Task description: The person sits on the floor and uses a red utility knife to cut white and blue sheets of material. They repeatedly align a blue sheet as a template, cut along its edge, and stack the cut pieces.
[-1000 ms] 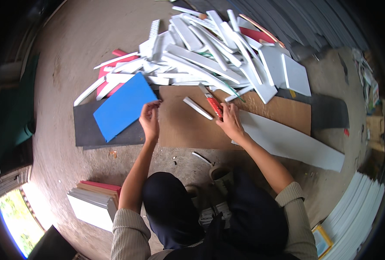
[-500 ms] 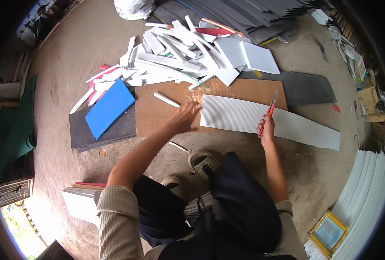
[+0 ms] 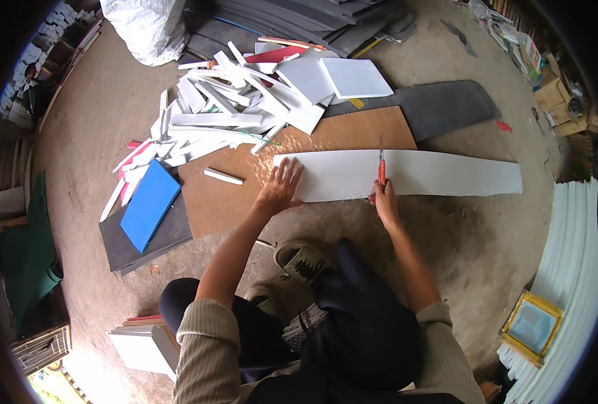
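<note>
A long white ribbed foam sheet [image 3: 447, 173] lies across the brown board [image 3: 225, 202] and runs past its right edge over the floor. My left hand [image 3: 278, 186] rests on the sheet's left end, fingers spread. In my right hand [image 3: 384, 198] is a red-handled utility knife [image 3: 382, 172], gripped with its blade pointing away from me above the sheet. Whether the blade touches the sheet I cannot tell. A short white foam strip [image 3: 223, 176] lies on the board left of my left hand.
White foam offcuts [image 3: 218, 121] are heaped behind the board. A blue foam block [image 3: 150, 206] sits at the left on dark sheets. Stacked white sheets [image 3: 568, 256] and a yellow frame [image 3: 530, 328] stand at the right. A white sack [image 3: 147, 30] is at the back.
My left hand has come down flat onto the sheet's left end. The knife has moved left along the sheet, with its blade now pointing straighter away. The view has turned somewhat.
</note>
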The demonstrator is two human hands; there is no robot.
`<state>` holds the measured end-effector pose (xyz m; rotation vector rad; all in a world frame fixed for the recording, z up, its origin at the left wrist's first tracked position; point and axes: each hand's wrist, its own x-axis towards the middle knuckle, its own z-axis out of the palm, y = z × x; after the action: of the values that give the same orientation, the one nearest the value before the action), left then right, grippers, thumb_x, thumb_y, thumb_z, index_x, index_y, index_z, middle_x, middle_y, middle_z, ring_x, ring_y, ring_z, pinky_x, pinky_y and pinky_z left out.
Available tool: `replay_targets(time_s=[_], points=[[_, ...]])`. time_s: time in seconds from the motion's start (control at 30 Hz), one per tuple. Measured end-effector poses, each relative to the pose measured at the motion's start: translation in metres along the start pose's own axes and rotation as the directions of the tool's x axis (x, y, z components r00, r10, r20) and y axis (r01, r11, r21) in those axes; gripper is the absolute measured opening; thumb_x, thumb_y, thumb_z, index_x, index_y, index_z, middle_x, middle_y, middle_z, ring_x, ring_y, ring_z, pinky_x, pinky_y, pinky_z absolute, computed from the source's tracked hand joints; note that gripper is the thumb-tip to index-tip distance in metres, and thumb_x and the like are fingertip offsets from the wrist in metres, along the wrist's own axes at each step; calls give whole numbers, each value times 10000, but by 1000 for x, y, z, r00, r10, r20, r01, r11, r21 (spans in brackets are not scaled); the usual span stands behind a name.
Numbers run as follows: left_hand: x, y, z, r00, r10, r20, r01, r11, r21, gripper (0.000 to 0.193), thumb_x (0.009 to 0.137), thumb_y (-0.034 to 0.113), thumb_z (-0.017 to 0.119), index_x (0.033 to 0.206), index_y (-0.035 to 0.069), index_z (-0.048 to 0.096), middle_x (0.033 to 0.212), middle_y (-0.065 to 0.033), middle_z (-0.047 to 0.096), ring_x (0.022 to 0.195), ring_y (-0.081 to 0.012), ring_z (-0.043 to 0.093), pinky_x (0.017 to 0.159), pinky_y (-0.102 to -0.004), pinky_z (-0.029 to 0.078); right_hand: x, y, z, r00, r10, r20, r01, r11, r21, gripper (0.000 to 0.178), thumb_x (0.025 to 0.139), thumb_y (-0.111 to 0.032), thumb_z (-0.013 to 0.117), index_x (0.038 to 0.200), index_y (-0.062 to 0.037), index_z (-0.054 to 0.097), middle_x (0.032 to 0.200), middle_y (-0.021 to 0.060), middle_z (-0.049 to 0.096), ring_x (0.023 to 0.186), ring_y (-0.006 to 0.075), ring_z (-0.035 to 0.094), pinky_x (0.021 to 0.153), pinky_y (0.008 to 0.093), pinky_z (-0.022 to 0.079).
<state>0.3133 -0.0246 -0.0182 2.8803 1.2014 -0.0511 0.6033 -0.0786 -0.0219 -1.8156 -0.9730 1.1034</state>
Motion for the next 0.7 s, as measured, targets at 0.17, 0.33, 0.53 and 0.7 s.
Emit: replay_targets(time_s=[0.17,0.33,0.53,0.7], points=[[2,-15,-2,986,73,-153,-63,996,66,720,759,457,557,1251,-22,340,1255,-207,393,1106,-338,449,846,-406,448,3,-15,-11,994,-110,-20,111,992,59,220,898,-211,434,936,6,443,736,58,503,531,108,515,468,245,439],[6,-11,-46,979,-36,-200,8,990,-141,405,826,349,521,1079,35,480,892,-123,609,705,-213,629,532,-311,526,11,-61,-25,958,-281,-48,283,959,34,222,901,-201,426,962,12,437,826,72,483,610,114,526,537,253,466],[-9,-41,-97,849,-247,-467,30,905,-425,262,826,300,561,943,66,571,598,-100,601,512,-227,596,472,-336,499,26,-110,-19,973,-209,-98,230,914,333,250,899,-208,423,1027,7,425,904,86,478,667,141,569,583,261,493],[-36,-76,-111,859,-493,-141,211,590,-779,311,807,300,596,827,-7,634,641,-144,610,530,-171,571,537,-291,463,27,-118,2,991,-137,2,130,944,304,229,907,-189,373,1057,-19,408,915,90,476,620,135,574,531,252,467]])
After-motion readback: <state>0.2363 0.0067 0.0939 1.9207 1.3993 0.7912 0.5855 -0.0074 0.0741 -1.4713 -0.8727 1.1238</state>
